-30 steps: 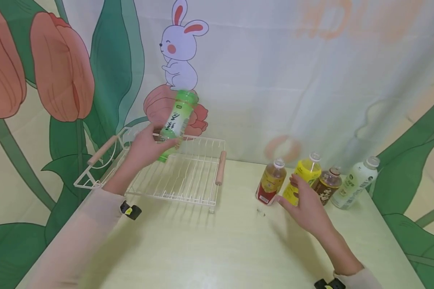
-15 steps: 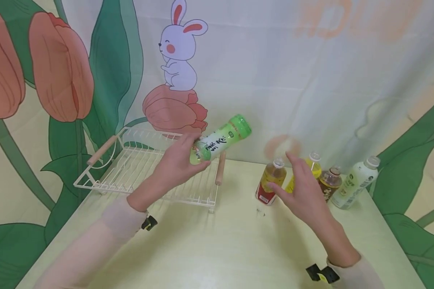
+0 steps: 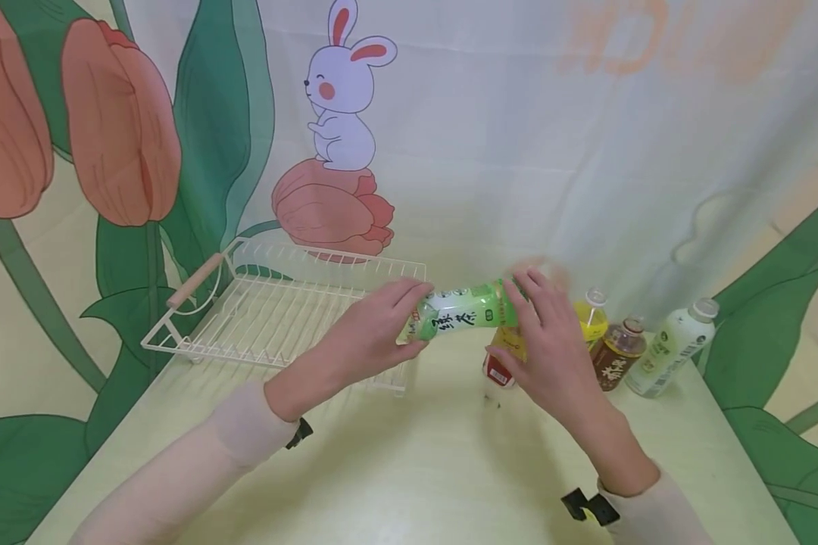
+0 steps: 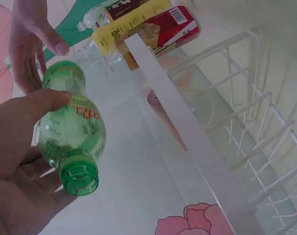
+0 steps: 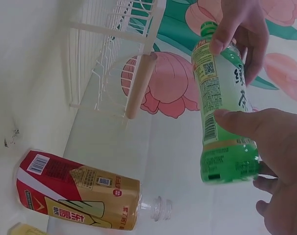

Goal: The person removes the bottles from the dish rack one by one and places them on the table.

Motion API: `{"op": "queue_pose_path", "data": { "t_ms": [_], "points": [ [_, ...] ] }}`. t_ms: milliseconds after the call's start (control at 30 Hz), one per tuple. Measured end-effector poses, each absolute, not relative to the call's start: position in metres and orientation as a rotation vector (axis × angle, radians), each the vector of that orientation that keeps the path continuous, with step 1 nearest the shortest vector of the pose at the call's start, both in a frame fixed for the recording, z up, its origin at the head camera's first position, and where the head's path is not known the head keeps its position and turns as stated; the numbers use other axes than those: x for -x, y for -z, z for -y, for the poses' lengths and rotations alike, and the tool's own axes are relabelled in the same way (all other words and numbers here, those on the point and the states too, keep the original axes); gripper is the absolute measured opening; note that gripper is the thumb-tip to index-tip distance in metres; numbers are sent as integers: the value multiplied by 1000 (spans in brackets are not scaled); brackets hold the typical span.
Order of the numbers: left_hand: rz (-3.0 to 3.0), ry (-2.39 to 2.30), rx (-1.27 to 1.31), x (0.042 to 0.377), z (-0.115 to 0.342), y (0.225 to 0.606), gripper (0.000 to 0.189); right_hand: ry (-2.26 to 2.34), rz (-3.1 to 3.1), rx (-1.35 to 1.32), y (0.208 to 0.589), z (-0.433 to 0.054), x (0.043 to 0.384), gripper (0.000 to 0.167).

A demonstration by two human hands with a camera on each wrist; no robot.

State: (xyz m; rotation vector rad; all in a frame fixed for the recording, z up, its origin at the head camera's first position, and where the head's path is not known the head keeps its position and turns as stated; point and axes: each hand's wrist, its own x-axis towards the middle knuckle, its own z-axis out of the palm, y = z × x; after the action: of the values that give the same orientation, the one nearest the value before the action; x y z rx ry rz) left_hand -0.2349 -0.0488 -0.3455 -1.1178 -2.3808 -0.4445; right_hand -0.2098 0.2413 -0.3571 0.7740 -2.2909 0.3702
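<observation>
In the head view my left hand (image 3: 357, 333) grips a green tea bottle (image 3: 460, 312) near its neck, holding it almost level above the table. The left wrist view shows the bottle's open green mouth (image 4: 80, 178), with my left thumb lying across its body. At the other end, my right hand (image 3: 552, 341) reaches around the bottle's base. Its fingers overlap the base in the head view, while the thumb stands a little apart below. Behind the right hand a red-and-gold drink bottle (image 5: 80, 191) stands upright, partly hidden in the head view.
A white wire rack (image 3: 279, 356) with wooden handles (image 3: 194, 281) stands on the table's left. To the right stand a yellow bottle (image 3: 591, 325), a brown-labelled bottle (image 3: 616, 356) and a pale green bottle (image 3: 675, 348). A printed curtain (image 3: 484, 151) hangs behind the table (image 3: 409, 469).
My left hand has carried the green tea bottle rightward and down from over the rack, turning it nearly level. My right hand has shifted left and up to the bottle's base.
</observation>
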Motion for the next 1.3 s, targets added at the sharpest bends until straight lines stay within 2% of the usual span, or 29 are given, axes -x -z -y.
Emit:
{"op": "queue_pose_path", "data": {
  "t_ms": [133,400,767,1300],
  "points": [
    [2329,455,1230,235,45,348,71,-251,2286,-798,357,-236,208,99],
    [2325,410,1296,232,41,352,75,-148,2330,-852,361,-229,203,80],
    [2354,389,1290,232,42,353,77,-160,2398,-844,363,-227,201,80],
    [2280,332,1180,234,52,342,83,-244,2416,-813,361,-223,202,69]
  ]
}}
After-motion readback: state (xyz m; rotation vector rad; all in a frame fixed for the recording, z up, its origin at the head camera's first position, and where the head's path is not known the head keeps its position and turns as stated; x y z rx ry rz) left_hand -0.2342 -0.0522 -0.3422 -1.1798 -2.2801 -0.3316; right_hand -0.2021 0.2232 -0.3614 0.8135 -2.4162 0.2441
